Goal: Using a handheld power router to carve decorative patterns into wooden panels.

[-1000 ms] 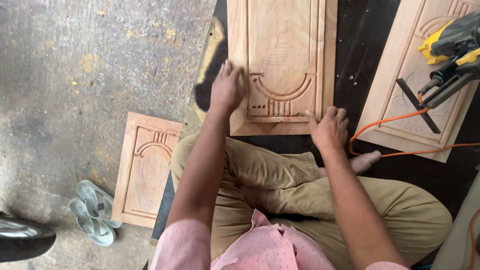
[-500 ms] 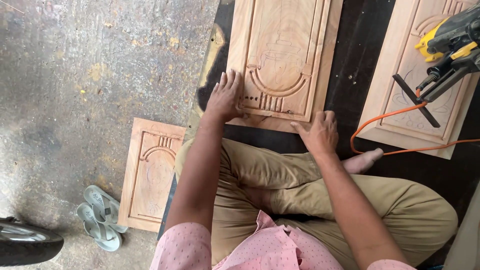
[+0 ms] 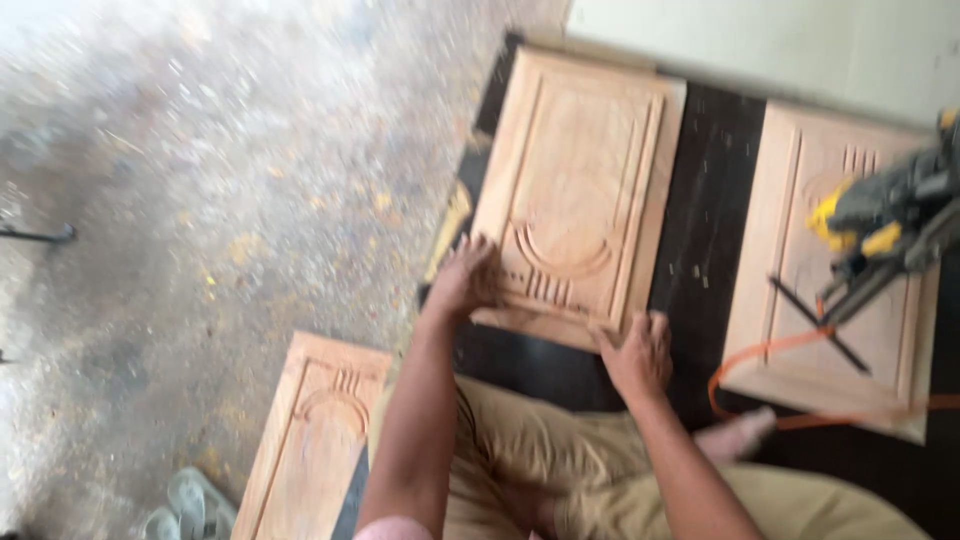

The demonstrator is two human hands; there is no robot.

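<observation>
Sitting on the concrete floor (image 3: 200, 200), we look down over a dark mat (image 3: 700, 200) where the carved wooden panel (image 3: 580, 180) lies flat, straight ahead of our knees and running away toward the far wall (image 3: 760, 40). It looks like a solid, stiff board: we judge it fairly heavy for its size, unlikely to flex, with a dry sanded face that should not slip much under the palm. The raised border and routed grooves look like the parts most easily chipped, so the plain outer edges and the near corners seem the best places to take hold, one hand to each side.

A second panel (image 3: 840, 290) lies to the right on the same mat, with a yellow and grey power tool (image 3: 890, 220) resting on it and an orange cord (image 3: 800, 410) trailing off its near edge. A third panel (image 3: 310, 440) lies near-left on the concrete, with pale sandals (image 3: 190, 505) beside it.

Our left hand (image 3: 468, 275) reaches forward with a nearly straight arm and lies spread over the near-left corner of the carved wooden panel, fingers open and flat rather than clamped around it. Our right hand (image 3: 635, 355) rests at the near edge, fingers loosely curled on the rim; blur keeps us from telling whether it truly grips or only presses.
</observation>
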